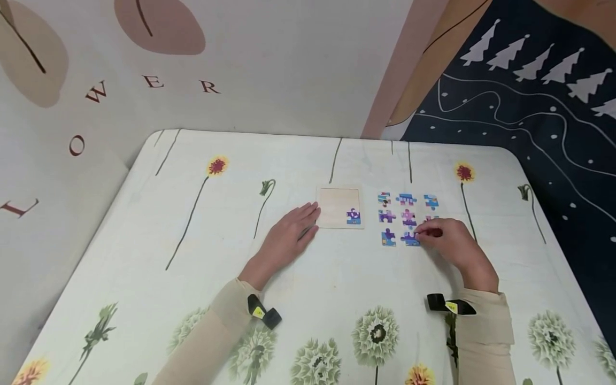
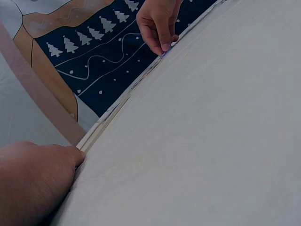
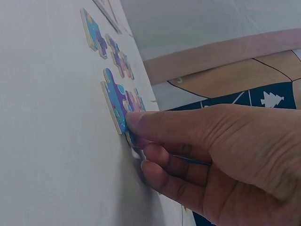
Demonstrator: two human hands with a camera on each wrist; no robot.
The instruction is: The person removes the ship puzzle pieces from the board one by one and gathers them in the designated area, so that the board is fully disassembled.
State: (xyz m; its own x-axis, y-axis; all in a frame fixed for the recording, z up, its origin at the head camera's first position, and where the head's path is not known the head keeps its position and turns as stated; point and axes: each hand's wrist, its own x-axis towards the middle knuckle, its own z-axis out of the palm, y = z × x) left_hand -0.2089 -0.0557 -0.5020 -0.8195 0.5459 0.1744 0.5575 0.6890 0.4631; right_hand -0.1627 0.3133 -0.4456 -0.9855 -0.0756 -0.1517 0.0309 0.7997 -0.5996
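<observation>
My right hand (image 1: 445, 239) pinches the right edge of a blue and purple puzzle piece (image 3: 115, 101), in the bottom row of the loose pieces. The right wrist view shows the thumb on its printed face and the other fingers curled beneath. My left hand (image 1: 291, 230) lies with fingers extended against the left edge of a shallow square wooden puzzle tray (image 1: 334, 206). In the tray's lower right corner sits one purple and blue piece (image 1: 353, 216). The left wrist view catches the tray only edge-on, beside the left thumb (image 2: 77, 155).
Loose pieces lie in rows right of the tray, among them a pink one (image 1: 408, 217), a purple one (image 1: 386, 216) and a corner piece (image 1: 389, 237). The right hand partly covers another. A flower-print cloth (image 1: 308, 289) covers the table, which meets a wall behind.
</observation>
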